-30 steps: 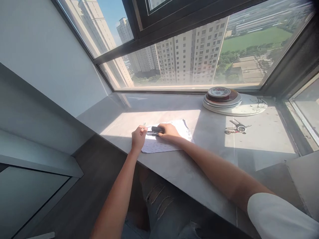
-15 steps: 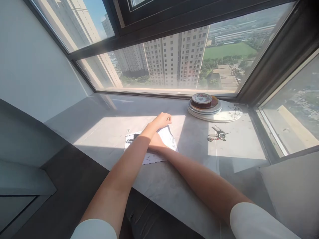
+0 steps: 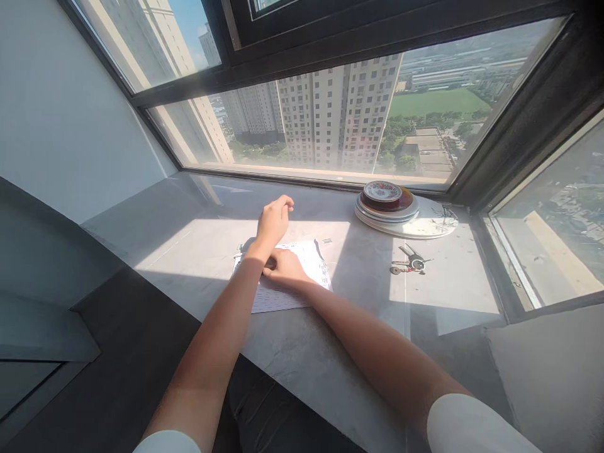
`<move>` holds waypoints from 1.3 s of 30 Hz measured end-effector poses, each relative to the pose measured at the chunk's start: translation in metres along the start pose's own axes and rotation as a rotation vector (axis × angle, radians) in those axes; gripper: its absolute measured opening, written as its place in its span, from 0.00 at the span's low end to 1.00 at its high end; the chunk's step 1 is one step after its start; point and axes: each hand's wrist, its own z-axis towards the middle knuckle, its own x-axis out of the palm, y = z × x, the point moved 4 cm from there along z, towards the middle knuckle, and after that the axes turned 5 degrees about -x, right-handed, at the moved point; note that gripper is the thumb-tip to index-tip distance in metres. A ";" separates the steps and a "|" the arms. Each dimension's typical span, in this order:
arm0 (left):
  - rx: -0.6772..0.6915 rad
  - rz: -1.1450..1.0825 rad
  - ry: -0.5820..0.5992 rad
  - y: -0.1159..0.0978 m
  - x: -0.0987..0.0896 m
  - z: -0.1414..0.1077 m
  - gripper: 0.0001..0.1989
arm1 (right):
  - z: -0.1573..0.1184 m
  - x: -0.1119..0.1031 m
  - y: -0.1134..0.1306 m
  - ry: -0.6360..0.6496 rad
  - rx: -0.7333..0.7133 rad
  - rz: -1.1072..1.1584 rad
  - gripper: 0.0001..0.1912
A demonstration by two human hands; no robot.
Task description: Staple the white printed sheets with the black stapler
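Observation:
A printed sheet of paper [image 3: 306, 255] lies on the grey stone sill, partly hidden by my arms. My left hand [image 3: 272, 220] is raised over its far edge with the fingers curled together; whatever they hold, if anything, does not show. Under my left wrist, my right hand [image 3: 289, 269] rests on the paper, its fingers wrapped around a small dark object [image 3: 270, 263] whose kind I cannot make out. A tiny pale piece [image 3: 327, 241] lies just beyond the sheet's far right corner.
A stack of plates [image 3: 384, 204] stands on a larger white oval board [image 3: 436, 220] by the window. In front of it lies a dark metal gadget with a round dial [image 3: 416, 264]. Dark window frames border the sill [image 3: 363, 340] at the back and right.
My left hand has moved left, from beyond the sheet's right part to above its left part. The tiny pale piece now shows at the far right corner. My right hand stays on the paper.

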 end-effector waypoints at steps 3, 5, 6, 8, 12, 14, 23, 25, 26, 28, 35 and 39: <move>-0.242 0.057 -0.185 0.083 -0.061 -0.027 0.15 | 0.001 -0.002 0.002 -0.047 -0.067 0.005 0.08; -0.416 0.161 -0.084 0.134 -0.080 -0.051 0.17 | 0.001 -0.003 0.002 -0.048 -0.053 0.009 0.08; -0.460 0.189 -0.016 0.153 -0.083 -0.064 0.19 | 0.001 -0.002 0.002 -0.044 -0.040 0.010 0.09; -0.470 0.248 0.081 0.176 -0.082 -0.086 0.24 | 0.001 -0.001 0.003 -0.042 -0.023 0.007 0.09; -0.366 0.360 0.148 0.182 -0.066 -0.107 0.22 | 0.000 0.000 0.002 -0.060 -0.041 -0.033 0.08; -0.348 0.365 0.108 0.182 -0.063 -0.110 0.19 | 0.000 0.001 0.001 -0.061 -0.050 -0.048 0.08; -0.335 0.121 -0.077 0.184 -0.068 -0.118 0.15 | 0.000 0.004 0.000 -0.037 -0.019 -0.039 0.04; -0.328 0.011 -0.148 0.182 -0.071 -0.119 0.14 | 0.000 0.004 -0.001 -0.037 -0.019 -0.036 0.04; -0.324 -0.039 -0.171 0.182 -0.071 -0.119 0.13 | 0.001 0.004 -0.001 -0.039 -0.022 -0.035 0.04; -0.336 -0.111 -0.204 0.182 -0.074 -0.119 0.12 | 0.002 0.004 -0.001 -0.046 -0.025 -0.030 0.05; -0.310 -0.144 -0.194 0.168 -0.083 -0.121 0.14 | 0.003 0.002 0.000 -0.044 -0.024 -0.015 0.07; -0.197 -0.203 -0.042 0.152 -0.082 -0.126 0.17 | 0.004 0.002 -0.001 -0.050 -0.024 -0.005 0.07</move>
